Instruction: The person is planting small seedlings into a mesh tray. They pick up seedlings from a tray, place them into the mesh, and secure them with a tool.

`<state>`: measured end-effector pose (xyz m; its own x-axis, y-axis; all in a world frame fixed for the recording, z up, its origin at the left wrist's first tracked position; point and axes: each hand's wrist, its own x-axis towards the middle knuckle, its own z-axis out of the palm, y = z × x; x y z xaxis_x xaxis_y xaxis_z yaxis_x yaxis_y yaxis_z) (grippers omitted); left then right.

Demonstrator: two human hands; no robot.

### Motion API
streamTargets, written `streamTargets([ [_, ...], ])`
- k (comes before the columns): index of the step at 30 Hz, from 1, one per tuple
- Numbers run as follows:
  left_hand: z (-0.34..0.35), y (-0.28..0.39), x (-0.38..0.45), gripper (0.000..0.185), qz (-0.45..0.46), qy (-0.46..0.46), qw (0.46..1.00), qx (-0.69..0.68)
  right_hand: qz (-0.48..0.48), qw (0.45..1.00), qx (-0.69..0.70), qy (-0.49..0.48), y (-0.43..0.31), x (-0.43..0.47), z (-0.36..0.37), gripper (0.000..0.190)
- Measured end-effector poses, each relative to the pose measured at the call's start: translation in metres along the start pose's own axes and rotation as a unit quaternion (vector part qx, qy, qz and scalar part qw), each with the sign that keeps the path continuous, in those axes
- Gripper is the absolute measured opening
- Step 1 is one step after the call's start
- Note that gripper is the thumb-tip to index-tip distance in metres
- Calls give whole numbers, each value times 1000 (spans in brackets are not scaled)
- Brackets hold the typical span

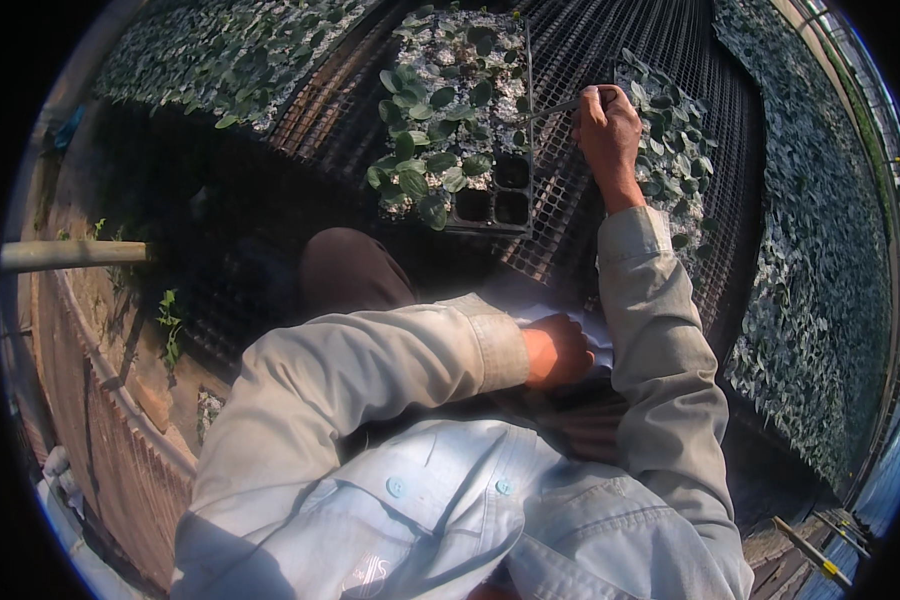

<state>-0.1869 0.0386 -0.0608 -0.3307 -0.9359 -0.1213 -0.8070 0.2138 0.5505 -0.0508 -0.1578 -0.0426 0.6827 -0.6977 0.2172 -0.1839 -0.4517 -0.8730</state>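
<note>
My right hand (pixel 607 127) grips a slim metal tool (pixel 559 109), perhaps tweezers. The tool points left, its tip at the right edge of a black plastic seedling tray (pixel 530 199). Broad-leaved green seedlings (pixel 420 176) grow there in cells topped with pale, coarse granules (pixel 510 75). Several cells (pixel 511 206) at the near right corner hold no plants and look dark inside. My left hand (pixel 561 351) is curled low over my lap, against a white sheet or bag (pixel 600 341). Whether its fingers hold that white material is hidden.
A second seedling tray (pixel 671 150) lies right of my right hand, on black plastic mesh (pixel 570 165). Dense seedling beds stand at the far left (pixel 255 67) and along the right (pixel 817 300). A pale pole (pixel 75 256) juts in from the left, near my bent knee (pixel 352 270).
</note>
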Motion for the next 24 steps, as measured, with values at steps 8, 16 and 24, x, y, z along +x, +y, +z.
streamTargets([
  [8, 5, -4, 10, 22, 1, -59, 998, 12, 30, 999, 17, -40, -3, -5, 13, 27],
  [16, -2, -7, 8, 20, 32, -45, 998, 39, -111, 986, -124, -25, -7, -14, 36, 22],
  [24, 6, -1, 18, 37, -2, -71, 997, 16, 39, 995, 54, -75, 16, -23, 36, 26],
])
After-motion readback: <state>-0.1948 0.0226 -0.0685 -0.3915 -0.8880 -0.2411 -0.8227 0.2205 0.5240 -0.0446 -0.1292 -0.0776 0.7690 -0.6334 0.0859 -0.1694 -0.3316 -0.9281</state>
